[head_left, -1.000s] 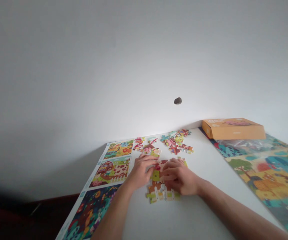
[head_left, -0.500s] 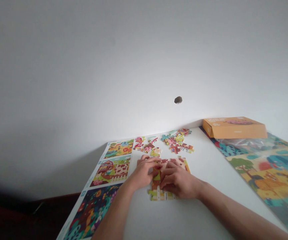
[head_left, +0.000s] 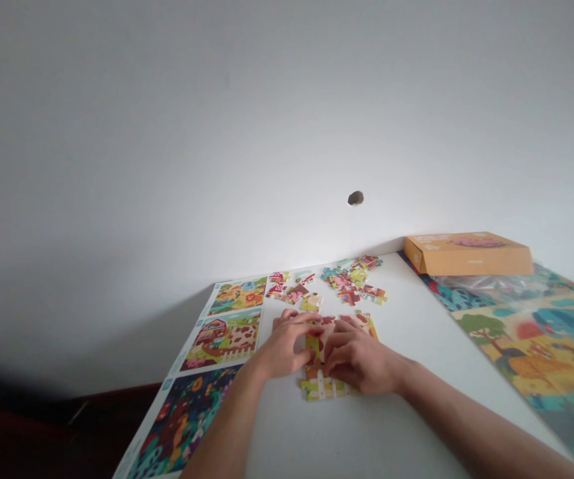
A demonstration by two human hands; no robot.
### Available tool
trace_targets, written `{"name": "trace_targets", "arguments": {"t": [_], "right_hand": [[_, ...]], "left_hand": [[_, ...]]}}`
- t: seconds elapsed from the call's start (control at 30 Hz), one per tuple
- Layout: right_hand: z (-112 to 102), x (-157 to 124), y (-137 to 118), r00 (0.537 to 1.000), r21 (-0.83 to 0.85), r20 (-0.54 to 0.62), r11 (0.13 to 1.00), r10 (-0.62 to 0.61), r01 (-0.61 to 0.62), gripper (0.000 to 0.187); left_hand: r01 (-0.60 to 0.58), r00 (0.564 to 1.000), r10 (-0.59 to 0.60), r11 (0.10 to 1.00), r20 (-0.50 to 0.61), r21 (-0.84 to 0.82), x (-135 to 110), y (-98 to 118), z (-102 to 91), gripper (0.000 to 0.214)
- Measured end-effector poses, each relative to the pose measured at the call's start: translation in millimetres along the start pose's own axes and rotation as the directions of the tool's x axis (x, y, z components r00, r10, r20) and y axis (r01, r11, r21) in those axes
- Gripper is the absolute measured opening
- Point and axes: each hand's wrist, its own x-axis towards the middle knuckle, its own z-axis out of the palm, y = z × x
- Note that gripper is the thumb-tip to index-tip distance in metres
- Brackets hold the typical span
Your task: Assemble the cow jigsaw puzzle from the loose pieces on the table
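Observation:
A partly joined jigsaw puzzle lies flat on the white table, showing a white fence at its near edge and brown cow patches farther back. My left hand grips its left edge, thumb and bent fingers apart around the border. Over the middle and right part, my right hand has its fingers curled and pressed down on the puzzle. Much of the joined picture is hidden under both hands, and I cannot make out a single piece between the right fingertips.
Loose jigsaw pieces lie in a cluster beyond my hands, with more pieces left of them. A sheet of printed pictures runs along the left edge. On the right are an orange box, a clear plastic bag and an animal poster.
The puzzle has shifted slightly to the right. My right hand has moved a little right with it, and my left thumb has spread away from the index finger.

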Motion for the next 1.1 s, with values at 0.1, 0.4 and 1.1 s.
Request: {"name": "trace_targets", "arguments": {"t": [0.1, 0.4, 1.1], "right_hand": [[2, 0, 2, 1.000, 0.012, -0.011, 1.000, 0.001, -0.001, 0.011], [-7, 2, -1, 0.996, 0.007, -0.075, 0.999, 0.049, -0.049, 0.021], [0, 3, 6, 0.989, 0.030, -0.108, 0.995, 0.097, -0.094, 0.012]], "left_hand": [[0.006, 1.000, -0.007, 1.000, 0.015, 0.017, 0, 0, 0.4, 0.058], [0.033, 0.998, -0.034, 0.999, 0.059, 0.029, -1, 1, -1.0, 0.059], [0.067, 0.992, -0.075, 0.995, 0.105, 0.079, -1, 6, -3.2, 0.065]]}}
